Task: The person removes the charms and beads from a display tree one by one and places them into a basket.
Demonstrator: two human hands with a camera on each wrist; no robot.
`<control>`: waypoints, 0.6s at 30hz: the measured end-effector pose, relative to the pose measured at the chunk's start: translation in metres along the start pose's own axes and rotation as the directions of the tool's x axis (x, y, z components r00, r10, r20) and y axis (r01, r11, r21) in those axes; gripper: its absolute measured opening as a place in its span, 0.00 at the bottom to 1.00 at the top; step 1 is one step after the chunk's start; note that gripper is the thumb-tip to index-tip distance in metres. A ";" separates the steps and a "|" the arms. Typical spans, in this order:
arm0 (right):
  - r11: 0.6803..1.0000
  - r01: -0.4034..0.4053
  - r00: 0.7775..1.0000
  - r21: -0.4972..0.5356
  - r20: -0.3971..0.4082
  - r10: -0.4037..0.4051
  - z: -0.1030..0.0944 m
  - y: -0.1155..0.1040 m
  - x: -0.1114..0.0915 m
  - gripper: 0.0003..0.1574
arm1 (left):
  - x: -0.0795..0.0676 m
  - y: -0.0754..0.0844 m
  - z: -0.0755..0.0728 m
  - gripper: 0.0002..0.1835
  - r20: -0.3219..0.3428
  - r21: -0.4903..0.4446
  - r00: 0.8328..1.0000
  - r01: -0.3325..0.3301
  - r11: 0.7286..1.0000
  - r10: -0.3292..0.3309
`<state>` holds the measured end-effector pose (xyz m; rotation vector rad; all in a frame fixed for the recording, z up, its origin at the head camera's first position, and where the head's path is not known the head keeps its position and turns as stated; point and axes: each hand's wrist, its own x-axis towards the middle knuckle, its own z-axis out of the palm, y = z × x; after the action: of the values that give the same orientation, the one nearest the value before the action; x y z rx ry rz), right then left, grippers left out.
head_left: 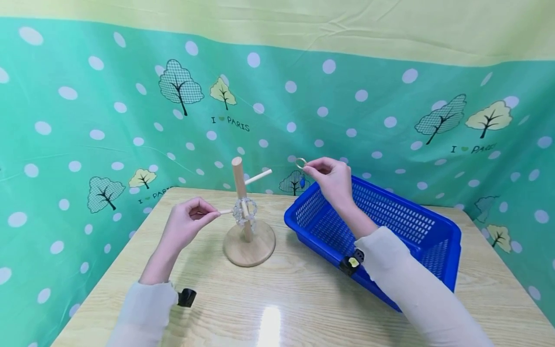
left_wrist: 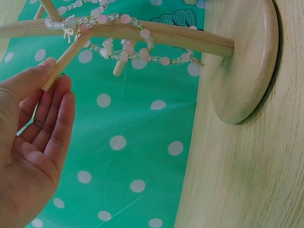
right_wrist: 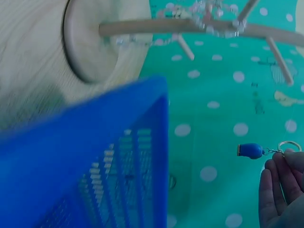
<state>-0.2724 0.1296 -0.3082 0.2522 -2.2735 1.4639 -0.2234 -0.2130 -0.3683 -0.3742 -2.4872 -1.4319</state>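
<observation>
A wooden stand [head_left: 239, 176] with short side pegs rises from a round base. Beaded bracelets [left_wrist: 126, 19] in pink and clear beads hang on it. With thumb and fingertips, my left hand [head_left: 187, 222] pinches the end of one peg [left_wrist: 66, 64]. Higher and to the right of the stand, my right hand [head_left: 333, 182] holds a keychain by its gold ring [head_left: 300, 164]. From that ring a short chain and a small blue, rounded charm [right_wrist: 251, 151] with a gold-coloured end dangle. A bare peg [head_left: 258, 177] points from the stand toward this hand.
A blue plastic basket [head_left: 451, 236] with slotted walls sits at the right of the wooden table [head_left: 243, 308], under my right forearm. Behind the table hangs a green dotted cloth [head_left: 143, 96]. Both sleeves carry a black wrist camera [head_left: 187, 297].
</observation>
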 end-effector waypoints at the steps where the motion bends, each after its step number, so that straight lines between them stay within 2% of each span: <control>1: 1.000 -0.009 1.000 -0.006 -0.001 0.009 -0.003 0.002 0.000 0.11 | -0.001 0.000 0.000 0.07 -0.001 -0.002 1.000 0.002 1.000 -0.002; 12: 0.994 -0.098 0.995 -0.047 -0.036 0.096 -0.031 0.036 0.007 0.13 | 0.000 -0.001 0.001 0.08 -0.001 0.000 1.000 0.002 1.000 -0.002; 18: 0.989 -0.143 0.989 -0.042 0.018 0.144 -0.044 0.051 0.012 0.17 | 0.001 -0.001 0.001 0.07 -0.003 -0.002 1.000 0.000 1.000 0.000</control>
<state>-0.2911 0.1920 -0.3289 0.0934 -2.3788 1.4897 -0.2251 -0.2126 -0.3696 -0.3721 -2.4836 -1.4346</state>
